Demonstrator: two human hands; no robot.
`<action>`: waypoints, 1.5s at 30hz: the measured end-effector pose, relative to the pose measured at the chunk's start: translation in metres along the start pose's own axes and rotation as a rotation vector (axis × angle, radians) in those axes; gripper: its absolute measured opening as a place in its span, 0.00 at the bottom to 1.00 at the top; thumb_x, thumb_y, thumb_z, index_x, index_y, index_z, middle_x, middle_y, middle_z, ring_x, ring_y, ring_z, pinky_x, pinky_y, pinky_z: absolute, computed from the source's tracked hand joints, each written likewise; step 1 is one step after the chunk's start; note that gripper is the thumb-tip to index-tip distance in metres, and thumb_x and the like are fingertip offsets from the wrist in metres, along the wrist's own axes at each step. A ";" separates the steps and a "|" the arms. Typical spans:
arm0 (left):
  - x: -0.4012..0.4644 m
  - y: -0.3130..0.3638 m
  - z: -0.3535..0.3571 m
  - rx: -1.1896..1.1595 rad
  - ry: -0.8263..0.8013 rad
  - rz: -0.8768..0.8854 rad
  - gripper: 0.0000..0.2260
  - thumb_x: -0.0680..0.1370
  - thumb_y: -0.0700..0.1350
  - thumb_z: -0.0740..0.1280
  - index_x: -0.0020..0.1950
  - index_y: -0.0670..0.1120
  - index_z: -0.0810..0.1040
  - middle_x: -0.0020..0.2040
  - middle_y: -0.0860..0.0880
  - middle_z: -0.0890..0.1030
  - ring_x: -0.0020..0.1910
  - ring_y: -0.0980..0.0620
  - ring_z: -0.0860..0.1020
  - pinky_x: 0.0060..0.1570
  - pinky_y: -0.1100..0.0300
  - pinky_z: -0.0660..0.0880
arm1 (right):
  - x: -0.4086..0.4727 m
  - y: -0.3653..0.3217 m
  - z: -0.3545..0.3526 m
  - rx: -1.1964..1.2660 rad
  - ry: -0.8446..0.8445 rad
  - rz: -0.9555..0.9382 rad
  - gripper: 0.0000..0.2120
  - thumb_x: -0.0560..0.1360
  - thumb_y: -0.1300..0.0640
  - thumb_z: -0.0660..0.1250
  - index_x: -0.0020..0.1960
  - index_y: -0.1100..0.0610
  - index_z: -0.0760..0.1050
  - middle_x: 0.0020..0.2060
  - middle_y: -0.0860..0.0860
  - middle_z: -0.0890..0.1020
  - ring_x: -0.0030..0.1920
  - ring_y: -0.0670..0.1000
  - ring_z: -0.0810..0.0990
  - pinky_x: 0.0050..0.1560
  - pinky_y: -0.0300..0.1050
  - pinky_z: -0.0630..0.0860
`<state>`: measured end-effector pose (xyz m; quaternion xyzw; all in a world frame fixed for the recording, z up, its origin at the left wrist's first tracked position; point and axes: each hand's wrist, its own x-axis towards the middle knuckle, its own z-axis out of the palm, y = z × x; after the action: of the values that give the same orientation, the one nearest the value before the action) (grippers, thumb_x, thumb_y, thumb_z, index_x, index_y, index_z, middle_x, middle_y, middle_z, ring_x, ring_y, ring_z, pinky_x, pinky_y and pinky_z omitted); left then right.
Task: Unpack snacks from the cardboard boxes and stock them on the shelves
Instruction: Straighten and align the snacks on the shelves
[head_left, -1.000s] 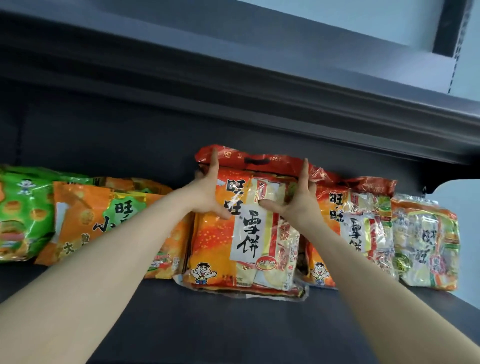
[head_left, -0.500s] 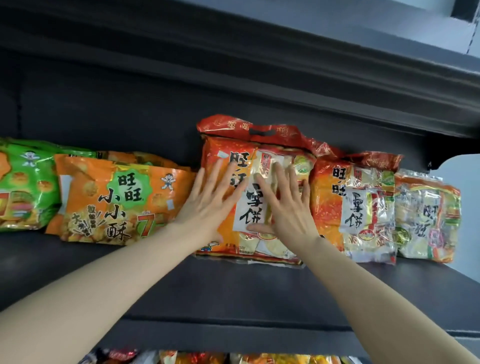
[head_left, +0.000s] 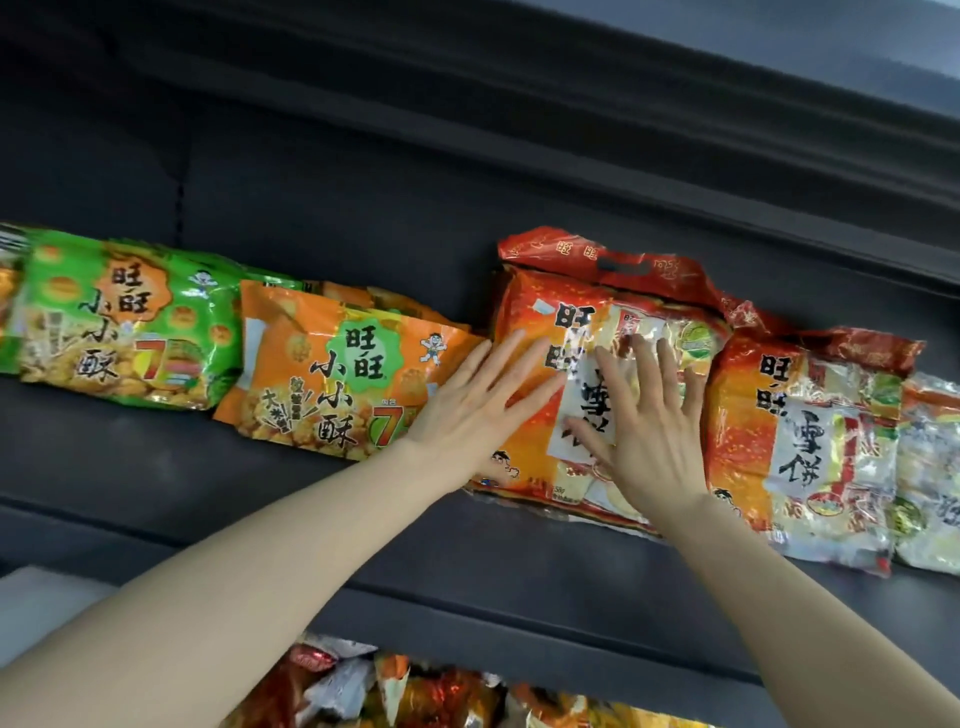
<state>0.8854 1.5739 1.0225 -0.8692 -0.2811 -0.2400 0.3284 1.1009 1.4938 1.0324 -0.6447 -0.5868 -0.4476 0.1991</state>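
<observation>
Hands flat, fingers straight: I see my left hand (head_left: 470, 410) and right hand (head_left: 649, 431) pressing the red rice-cracker bag (head_left: 524, 322) on the shelf (head_left: 208, 483).

2 bare forearms, left hand (head_left: 470, 410), right hand (head_left: 652, 441), no sleeves

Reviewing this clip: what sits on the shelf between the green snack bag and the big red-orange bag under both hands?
Head view: one orange snack bag, overlapping the green snack bag.

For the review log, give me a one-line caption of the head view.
Left hand and right hand press flat on a red-orange rice cracker bag standing on the dark shelf.
</observation>
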 end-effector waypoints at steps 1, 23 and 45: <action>-0.009 -0.008 -0.002 -0.003 0.012 -0.005 0.59 0.67 0.67 0.72 0.80 0.49 0.33 0.78 0.40 0.30 0.77 0.39 0.30 0.77 0.41 0.39 | 0.002 -0.011 -0.004 0.014 0.045 -0.007 0.35 0.80 0.33 0.53 0.81 0.50 0.55 0.79 0.60 0.57 0.80 0.63 0.51 0.74 0.70 0.56; -0.100 -0.197 0.049 0.020 -0.037 -0.063 0.67 0.63 0.68 0.75 0.76 0.48 0.25 0.74 0.37 0.25 0.73 0.33 0.27 0.74 0.35 0.39 | 0.056 -0.229 0.017 -0.072 -0.338 -0.025 0.63 0.64 0.35 0.77 0.79 0.43 0.32 0.79 0.58 0.35 0.79 0.66 0.39 0.72 0.70 0.59; 0.009 -0.257 0.033 -0.580 -0.138 -0.220 0.25 0.84 0.59 0.48 0.78 0.50 0.65 0.78 0.50 0.64 0.77 0.49 0.62 0.74 0.54 0.59 | 0.179 -0.212 0.024 0.302 -0.480 0.199 0.24 0.84 0.39 0.45 0.73 0.45 0.68 0.69 0.55 0.74 0.69 0.60 0.72 0.68 0.59 0.69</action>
<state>0.7339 1.7612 1.1179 -0.9054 -0.3147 -0.2844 0.0189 0.8955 1.6654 1.1085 -0.7497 -0.6108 -0.1682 0.1913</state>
